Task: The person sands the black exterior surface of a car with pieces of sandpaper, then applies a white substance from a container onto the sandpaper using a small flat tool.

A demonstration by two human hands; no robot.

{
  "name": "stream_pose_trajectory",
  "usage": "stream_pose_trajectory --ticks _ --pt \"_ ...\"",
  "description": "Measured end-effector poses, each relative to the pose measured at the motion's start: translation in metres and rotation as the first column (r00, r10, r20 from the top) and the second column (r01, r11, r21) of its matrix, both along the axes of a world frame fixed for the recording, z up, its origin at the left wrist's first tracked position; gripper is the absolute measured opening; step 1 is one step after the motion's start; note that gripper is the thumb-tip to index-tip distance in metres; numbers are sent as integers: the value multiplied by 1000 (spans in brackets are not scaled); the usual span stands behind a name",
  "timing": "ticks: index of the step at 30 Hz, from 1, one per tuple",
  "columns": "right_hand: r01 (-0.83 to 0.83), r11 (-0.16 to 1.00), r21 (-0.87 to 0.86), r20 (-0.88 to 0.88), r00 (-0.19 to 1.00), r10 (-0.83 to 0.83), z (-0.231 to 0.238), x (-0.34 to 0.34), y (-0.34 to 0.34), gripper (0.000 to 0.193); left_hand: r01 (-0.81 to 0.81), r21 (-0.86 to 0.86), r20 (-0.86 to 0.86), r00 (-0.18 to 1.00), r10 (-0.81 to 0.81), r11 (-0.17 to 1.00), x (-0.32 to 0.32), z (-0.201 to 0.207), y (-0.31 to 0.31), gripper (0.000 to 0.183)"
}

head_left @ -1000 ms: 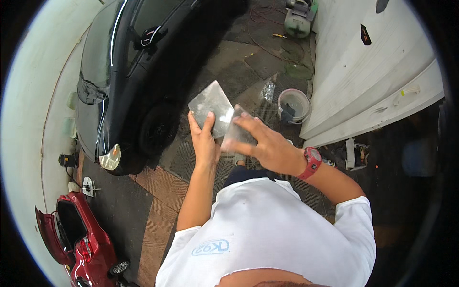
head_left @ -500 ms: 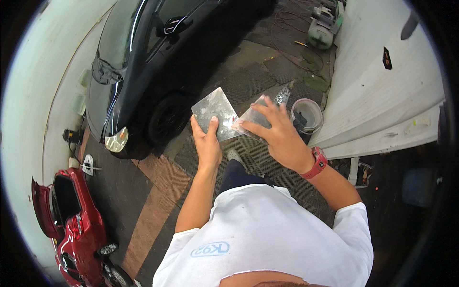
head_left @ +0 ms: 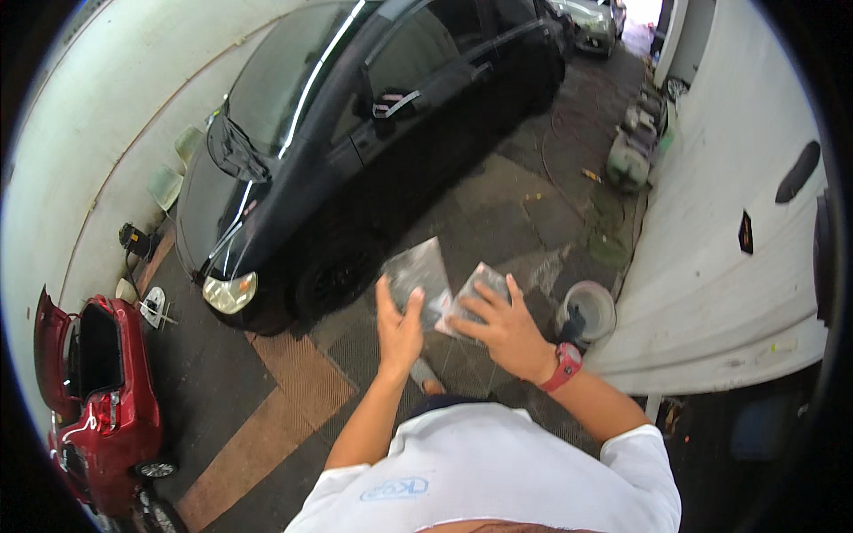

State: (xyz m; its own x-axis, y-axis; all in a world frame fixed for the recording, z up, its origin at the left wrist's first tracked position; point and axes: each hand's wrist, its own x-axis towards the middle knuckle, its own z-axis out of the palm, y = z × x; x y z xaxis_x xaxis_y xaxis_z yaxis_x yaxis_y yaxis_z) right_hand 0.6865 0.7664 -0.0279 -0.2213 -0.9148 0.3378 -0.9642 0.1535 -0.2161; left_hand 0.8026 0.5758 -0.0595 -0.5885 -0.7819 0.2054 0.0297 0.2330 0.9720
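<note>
Fingers of the left hand [head_left: 401, 338] are clasped on a grey plate [head_left: 423, 265], its far end extending beyond them. By spread fingers of the right hand [head_left: 519, 339], a smaller plate [head_left: 486, 274] is held alongside. Right of these fingers, a bucket [head_left: 601, 304] is noted.

View raised: a pale car [head_left: 590, 27] now shows at the floor's [head_left: 213, 373] far edge.
The right hand [head_left: 517, 338] has drawn the small plate [head_left: 490, 278] farther right from the large plate [head_left: 426, 266] since a second ago.
</note>
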Motion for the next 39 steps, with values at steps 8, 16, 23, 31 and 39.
stream_pose_trajectory --ticks 8,16,23,31,39 --pt "-295 936 -194 310 887 343 10 11 -151 66 35 593 -320 927 195 804 11 -7 -129 52" --pt "-72 997 -34 751 657 73 -4 -30 -248 72 242 742 -330 944 26 625 18 -13 -205 62" --pt "153 984 -87 901 -410 144 -14 -35 -268 57 -71 532 -283 924 256 844 -13 -22 -244 64" --pt "138 986 -89 995 66 81 -11 -117 -253 40 197 715 -337 938 84 670 -28 3 -242 63" --pt "-18 998 62 996 67 -60 -26 -158 -247 39 309 746 -411 911 42 590 -42 -1 -239 58"
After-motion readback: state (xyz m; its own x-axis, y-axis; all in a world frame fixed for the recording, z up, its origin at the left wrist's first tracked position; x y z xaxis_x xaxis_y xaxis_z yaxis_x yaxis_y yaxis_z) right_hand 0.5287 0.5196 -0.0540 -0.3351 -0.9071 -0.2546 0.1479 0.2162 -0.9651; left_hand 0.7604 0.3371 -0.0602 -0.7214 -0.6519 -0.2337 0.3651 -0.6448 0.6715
